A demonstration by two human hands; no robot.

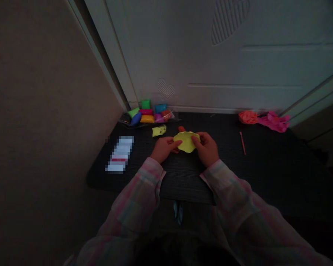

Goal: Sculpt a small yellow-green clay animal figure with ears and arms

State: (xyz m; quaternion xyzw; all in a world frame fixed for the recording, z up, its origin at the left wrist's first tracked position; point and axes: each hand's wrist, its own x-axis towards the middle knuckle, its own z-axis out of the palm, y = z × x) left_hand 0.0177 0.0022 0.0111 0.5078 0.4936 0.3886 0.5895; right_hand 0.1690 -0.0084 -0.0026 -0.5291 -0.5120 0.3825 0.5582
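A flattened piece of yellow clay (186, 142) is held between both my hands just above a dark table (266, 166). My left hand (164, 148) pinches its left edge, fingers closed on it. My right hand (207, 148) grips its right side, thumb on top. A small orange-red bit (181, 129) peeks out just behind the clay. An empty yellow wrapper (159, 130) lies on the table to the left of it.
A pile of several coloured clay packets (147, 113) sits at the table's back left. A thin pink stick (242, 143) lies to the right. Orange clay (248, 117) and pink wrapping (274, 122) lie at the back right. A blurred card (120, 153) rests at left. A white door stands behind.
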